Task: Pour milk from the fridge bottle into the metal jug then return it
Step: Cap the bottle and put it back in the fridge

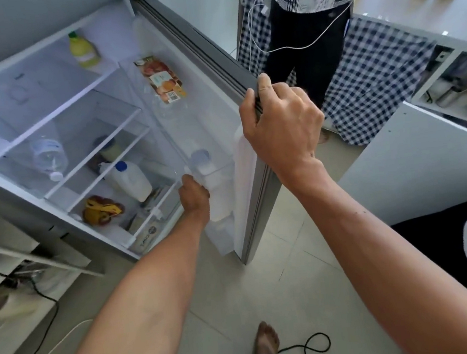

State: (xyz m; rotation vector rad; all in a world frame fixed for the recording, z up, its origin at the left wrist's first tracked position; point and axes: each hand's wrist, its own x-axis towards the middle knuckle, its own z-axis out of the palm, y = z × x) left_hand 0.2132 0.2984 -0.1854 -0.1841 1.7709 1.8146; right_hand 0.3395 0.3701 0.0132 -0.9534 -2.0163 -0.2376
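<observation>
The fridge stands open in front of me. A white milk bottle (pixel 212 179) with a blue cap sits in the lower shelf of the fridge door (pixel 215 72). My left hand (pixel 194 195) is wrapped around the bottle's side. My right hand (pixel 281 122) grips the outer edge of the door. A second white bottle with a blue cap (pixel 130 180) stands on a lower shelf inside the fridge. The metal jug is not in view.
Inside the fridge are a clear water bottle (pixel 48 156), a yellow bottle (pixel 83 50), a packet (pixel 161 79) in the door and a yellow-red bag (pixel 101 209). A person (pixel 307 39) stands behind the door beside a checked cloth (pixel 374 75). A black cable (pixel 310 344) lies on the floor.
</observation>
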